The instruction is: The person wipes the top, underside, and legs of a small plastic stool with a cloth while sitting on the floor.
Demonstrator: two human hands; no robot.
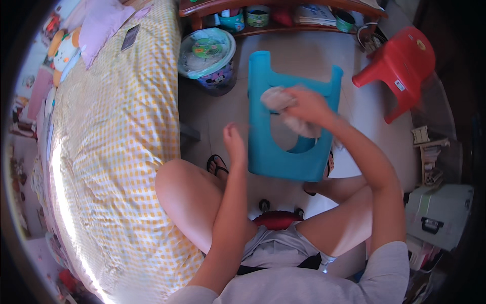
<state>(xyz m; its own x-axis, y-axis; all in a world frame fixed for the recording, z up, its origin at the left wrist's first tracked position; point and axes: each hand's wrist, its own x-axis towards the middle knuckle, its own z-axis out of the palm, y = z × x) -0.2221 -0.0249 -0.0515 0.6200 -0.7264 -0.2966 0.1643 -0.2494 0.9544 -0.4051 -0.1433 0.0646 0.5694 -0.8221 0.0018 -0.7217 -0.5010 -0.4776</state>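
A blue plastic stool (288, 165) stands on the floor between my legs, with legs jutting up at its far end and a rounded opening in the face towards me. My right hand (306, 105), blurred, grips a crumpled pale cloth (278, 98) over the stool. Part of the cloth hangs below my fingers across the opening. Just left of the stool's left edge is my left hand (234, 142), its fingers curled and nothing visible in them. Whether it touches the stool is unclear.
A lined bin (216, 78) stands beyond the bed (125, 159) edge, where a phone (130, 38) lies. The red plastic stool (408, 64) is tilted at the far right. A wooden shelf (292, 29) holds tins and books. Near my right side sits a grey-green case (442, 212).
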